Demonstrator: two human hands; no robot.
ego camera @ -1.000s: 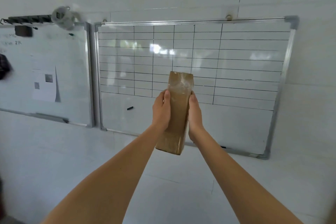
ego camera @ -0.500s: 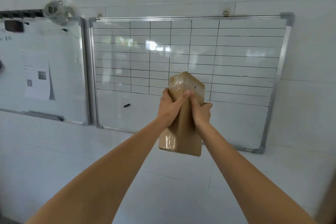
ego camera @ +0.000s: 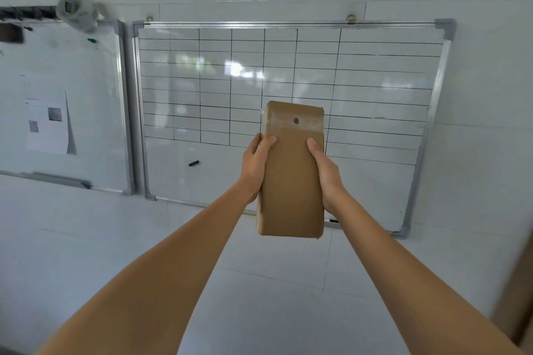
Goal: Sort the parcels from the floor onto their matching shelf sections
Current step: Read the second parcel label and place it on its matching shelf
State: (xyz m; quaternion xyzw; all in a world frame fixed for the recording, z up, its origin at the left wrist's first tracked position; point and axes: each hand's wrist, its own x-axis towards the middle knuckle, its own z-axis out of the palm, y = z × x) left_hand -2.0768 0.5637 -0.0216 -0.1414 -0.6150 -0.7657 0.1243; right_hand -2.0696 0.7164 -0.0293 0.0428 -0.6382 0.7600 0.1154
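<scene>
While the left hand (ego camera: 255,166) and right hand (ego camera: 326,170) only clamp the tall brown taped cardboard parcel (ego camera: 291,170) upright between them by its sides, a loosened squeeze could drop it.

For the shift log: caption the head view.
Both hands, left and right, hold a brown taped cardboard parcel upright before a gridded whiteboard.

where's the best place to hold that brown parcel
By its two long narrow edges, one hand from each side, as the left hand and right hand do now. The parcel is tall, flat and upright, so opposed grips at mid-height keep it steady.
</scene>
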